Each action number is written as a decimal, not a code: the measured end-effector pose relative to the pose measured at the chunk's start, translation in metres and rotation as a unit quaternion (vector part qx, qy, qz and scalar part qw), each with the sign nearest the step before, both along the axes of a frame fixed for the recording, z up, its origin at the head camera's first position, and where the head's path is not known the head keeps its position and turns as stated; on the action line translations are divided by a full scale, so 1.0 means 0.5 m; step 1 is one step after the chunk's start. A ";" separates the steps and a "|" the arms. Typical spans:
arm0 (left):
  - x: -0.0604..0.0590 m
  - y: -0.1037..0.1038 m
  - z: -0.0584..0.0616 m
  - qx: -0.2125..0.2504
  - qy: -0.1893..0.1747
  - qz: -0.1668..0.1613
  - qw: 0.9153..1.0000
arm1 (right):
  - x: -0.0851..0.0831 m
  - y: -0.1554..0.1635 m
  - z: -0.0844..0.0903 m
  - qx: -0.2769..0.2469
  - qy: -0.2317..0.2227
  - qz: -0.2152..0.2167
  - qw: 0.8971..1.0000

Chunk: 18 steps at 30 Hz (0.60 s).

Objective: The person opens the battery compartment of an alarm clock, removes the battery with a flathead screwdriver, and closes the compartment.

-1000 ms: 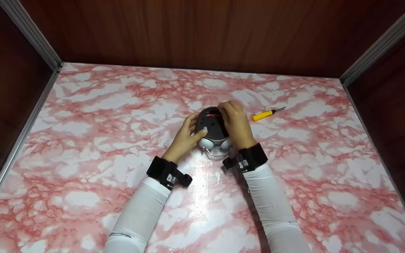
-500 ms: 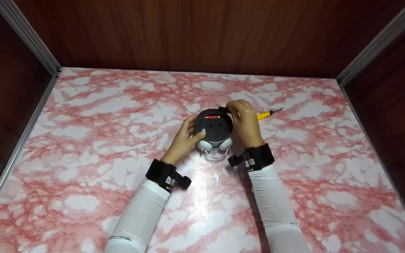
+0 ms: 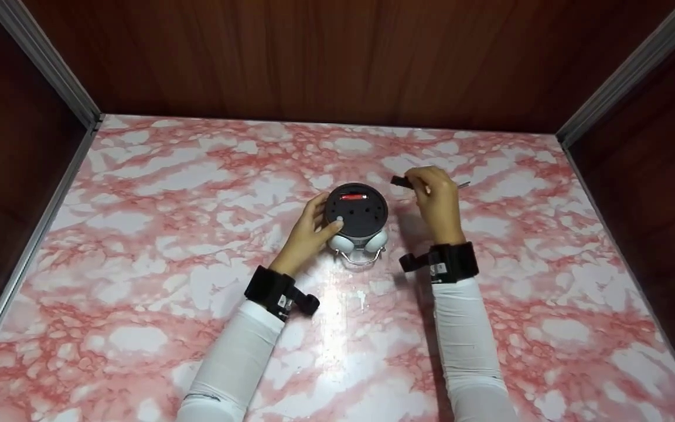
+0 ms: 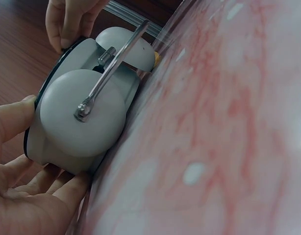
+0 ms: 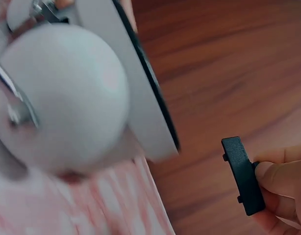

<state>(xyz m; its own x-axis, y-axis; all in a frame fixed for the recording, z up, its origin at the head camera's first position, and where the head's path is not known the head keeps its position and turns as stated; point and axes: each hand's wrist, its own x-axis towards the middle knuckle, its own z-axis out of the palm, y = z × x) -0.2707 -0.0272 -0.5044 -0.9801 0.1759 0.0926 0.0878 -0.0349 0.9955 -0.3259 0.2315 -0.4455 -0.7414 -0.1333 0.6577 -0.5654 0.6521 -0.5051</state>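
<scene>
A white twin-bell alarm clock (image 3: 367, 225) lies face down on the table, its round black back turned up. A red battery (image 3: 353, 197) shows in the uncovered compartment in that back. My left hand (image 3: 307, 234) grips the clock's left side, thumb on the back's edge and fingers round the casing. Off to the right of the clock, my right hand (image 3: 440, 202) pinches a small black battery cover (image 5: 242, 176) between thumb and fingers, held above the table. Two rounded bells (image 4: 82, 112) and a metal handle (image 4: 116, 63) fill the left wrist view.
A screwdriver's metal shaft (image 3: 464, 184) pokes out behind my right hand, which hides its handle. The pink-and-white marbled table (image 3: 197, 176) is bounded by dark wooden panels (image 3: 326, 58) at the back and both sides.
My right hand has lifted the battery cover off the clock's back and carried it to the right, over the screwdriver. The compartment with the red battery is now exposed. My left hand stays put.
</scene>
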 end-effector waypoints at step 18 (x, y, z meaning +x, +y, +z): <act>0.002 0.000 -0.001 -0.010 0.008 0.000 1.000 | -0.014 0.164 -0.005 0.037 -0.083 -0.086 0.992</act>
